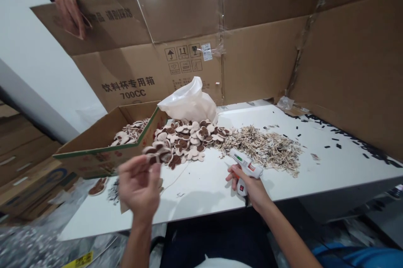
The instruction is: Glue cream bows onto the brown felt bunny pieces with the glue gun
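My right hand (244, 184) is wrapped round the grip of a white hot glue gun (247, 164), its nozzle pointing left over the table. Raised on the left, my left hand (140, 186) pinches a brown and cream felt piece (157, 152), blurred by motion. Behind it spreads a heap of cream and brown bunny-shaped felt pieces (189, 136). A pile of small beige strips or loops (267, 146) lies just beyond the glue gun. One brown bunny piece (98, 186) rests at the table's left edge.
A cardboard box (97, 159) with more felt pieces stands at the left, beside a white plastic bag (189, 102). Tall cardboard walls (261, 58) enclose the white table (201, 188). Black bits (338, 146) lie scattered at right. Another person's hand (72, 16) grips the cardboard's top edge.
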Demonstrator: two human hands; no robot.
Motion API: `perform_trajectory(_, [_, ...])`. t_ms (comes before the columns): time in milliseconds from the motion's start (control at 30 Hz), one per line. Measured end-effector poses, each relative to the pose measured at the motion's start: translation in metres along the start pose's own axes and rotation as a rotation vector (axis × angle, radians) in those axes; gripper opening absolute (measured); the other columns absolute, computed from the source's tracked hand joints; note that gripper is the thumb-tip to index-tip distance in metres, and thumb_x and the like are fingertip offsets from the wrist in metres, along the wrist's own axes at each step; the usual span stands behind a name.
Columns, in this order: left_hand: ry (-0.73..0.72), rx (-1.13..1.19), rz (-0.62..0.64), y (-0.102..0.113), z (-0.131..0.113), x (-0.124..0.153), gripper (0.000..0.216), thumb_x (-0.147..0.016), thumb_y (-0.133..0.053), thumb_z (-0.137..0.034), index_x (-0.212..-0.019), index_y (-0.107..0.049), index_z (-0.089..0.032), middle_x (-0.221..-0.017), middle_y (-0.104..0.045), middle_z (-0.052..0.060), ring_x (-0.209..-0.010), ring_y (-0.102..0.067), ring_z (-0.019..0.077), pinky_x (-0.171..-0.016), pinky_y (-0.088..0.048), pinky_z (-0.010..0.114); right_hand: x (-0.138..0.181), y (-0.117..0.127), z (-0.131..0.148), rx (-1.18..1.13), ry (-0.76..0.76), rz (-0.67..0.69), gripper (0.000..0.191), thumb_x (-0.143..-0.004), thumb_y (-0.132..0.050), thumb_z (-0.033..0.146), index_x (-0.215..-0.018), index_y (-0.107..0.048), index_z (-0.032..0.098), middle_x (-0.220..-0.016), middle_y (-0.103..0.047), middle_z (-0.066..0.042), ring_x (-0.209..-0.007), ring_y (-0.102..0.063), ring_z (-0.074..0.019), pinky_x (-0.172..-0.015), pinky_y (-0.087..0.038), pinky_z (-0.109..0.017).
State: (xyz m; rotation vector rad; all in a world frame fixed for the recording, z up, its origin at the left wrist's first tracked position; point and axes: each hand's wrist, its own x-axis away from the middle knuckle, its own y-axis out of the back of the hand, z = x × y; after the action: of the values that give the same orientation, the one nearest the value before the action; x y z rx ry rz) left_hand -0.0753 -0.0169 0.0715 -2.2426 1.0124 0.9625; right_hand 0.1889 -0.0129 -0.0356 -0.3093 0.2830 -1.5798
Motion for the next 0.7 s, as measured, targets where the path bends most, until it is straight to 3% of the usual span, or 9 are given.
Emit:
perform_trajectory(67, [-0.152, -0.102, -0.212, 0.015, 0.003, -0.042, 0.047, -0.073, -0.085, -0.038, -0.105, -0.059, -0.017, -0.092, -0.067, 0.002, -0.077, -0.069, 0.0175, -0.07, -0.061, 0.032, 0.001, -0.001, -0.001, 0.01, 0.002, 0.0, 0.037, -0.089, -0.073, 0.052, -0.09, -0.071, 0.016, -0.076, -0.076, -0.007, -0.05, -0.059, -0.0135, -0.054, -0.044, -0.027])
perform_trajectory(133, [-0.15, -0.22, -0.319, 0.027, 0.015, -0.08, 0.042, -0.085, -0.072, -0.047, -0.11, -0.057, -0.018, -0.088, -0.063, 0.0, -0.072, -0.068, 0.0184, -0.066, -0.06, 0.036, 0.001, -0.002, 0.0, 0.008, -0.003, -0.021, 0.039, -0.089, -0.073, 0.054, -0.089, -0.071, 0.015, -0.075, -0.076, -0.007, -0.05, -0.059, -0.0132, -0.054, -0.044, -0.026])
perform_trajectory(200, [0.009, -0.501, -0.179, 0.037, 0.032, -0.105, 0.035, -0.095, -0.058, -0.046, -0.115, -0.057, -0.018, -0.093, -0.065, 0.002, -0.075, -0.069, 0.0191, -0.074, -0.06, 0.04, 0.001, -0.004, -0.001, -0.004, -0.007, -0.059, 0.041, -0.088, -0.073, 0.056, -0.088, -0.071, 0.015, -0.073, -0.076, -0.008, -0.048, -0.059, -0.013, -0.053, -0.044, -0.026])
perform_trajectory(233, [0.032, -0.575, -0.176, 0.04, 0.041, -0.11, 0.033, -0.09, -0.064, -0.043, -0.107, -0.062, -0.015, -0.088, -0.064, 0.003, -0.07, -0.065, 0.0193, -0.077, -0.059, 0.045, 0.0, -0.004, -0.001, -0.007, -0.01, -0.08, 0.041, -0.087, -0.074, 0.056, -0.088, -0.071, 0.015, -0.072, -0.076, -0.008, -0.047, -0.058, -0.0127, -0.052, -0.043, -0.026])
perform_trajectory(300, [0.023, -0.662, -0.161, 0.042, 0.055, -0.107, 0.033, -0.076, -0.078, -0.037, -0.098, -0.068, -0.014, -0.086, -0.064, 0.002, -0.07, -0.061, 0.0188, -0.094, -0.053, 0.051, -0.001, -0.005, -0.002, -0.02, -0.02, -0.097, 0.041, -0.087, -0.074, 0.056, -0.092, -0.07, 0.016, -0.073, -0.077, -0.008, -0.048, -0.058, -0.013, -0.052, -0.043, -0.027])
perform_trajectory(367, [-0.037, -0.739, -0.116, 0.039, 0.064, -0.089, 0.03, -0.083, -0.072, -0.036, -0.103, -0.069, -0.015, -0.096, -0.065, 0.005, -0.073, -0.059, 0.0176, -0.091, -0.052, 0.041, -0.001, -0.004, -0.003, -0.039, -0.005, -0.111, 0.039, -0.086, -0.076, 0.054, -0.096, -0.069, 0.017, -0.075, -0.077, -0.007, -0.048, -0.058, -0.0133, -0.054, -0.044, -0.028])
perform_trajectory(433, [-0.019, -0.72, 0.032, 0.03, 0.069, -0.063, 0.024, -0.092, -0.061, -0.038, -0.099, -0.07, -0.016, -0.088, -0.066, 0.003, -0.068, -0.058, 0.0159, -0.074, -0.05, 0.03, 0.0, -0.003, -0.002, -0.054, 0.037, -0.103, 0.036, -0.085, -0.078, 0.051, -0.099, -0.067, 0.019, -0.08, -0.078, -0.006, -0.051, -0.059, -0.0139, -0.056, -0.045, -0.028])
perform_trajectory(567, [0.171, -0.518, 0.616, 0.002, 0.071, -0.022, 0.04, -0.101, -0.046, -0.044, -0.072, -0.06, -0.02, -0.055, -0.051, -0.004, -0.052, -0.048, 0.0133, -0.055, -0.037, 0.024, 0.004, -0.001, 0.003, -0.065, 0.065, -0.059, 0.034, -0.084, -0.081, 0.046, -0.102, -0.067, 0.021, -0.085, -0.078, -0.004, -0.066, -0.064, -0.0179, -0.068, -0.049, -0.031])
perform_trajectory(700, [0.057, -0.546, 0.936, -0.025, 0.073, -0.003, 0.017, -0.096, -0.056, -0.037, -0.095, -0.064, -0.022, -0.079, -0.065, 0.0, -0.065, -0.058, 0.0167, -0.062, -0.041, 0.026, 0.006, -0.001, 0.007, -0.027, 0.042, 0.024, 0.031, -0.089, -0.075, 0.048, -0.103, -0.067, 0.022, -0.081, -0.077, -0.004, -0.076, -0.069, -0.0212, -0.081, -0.05, -0.034])
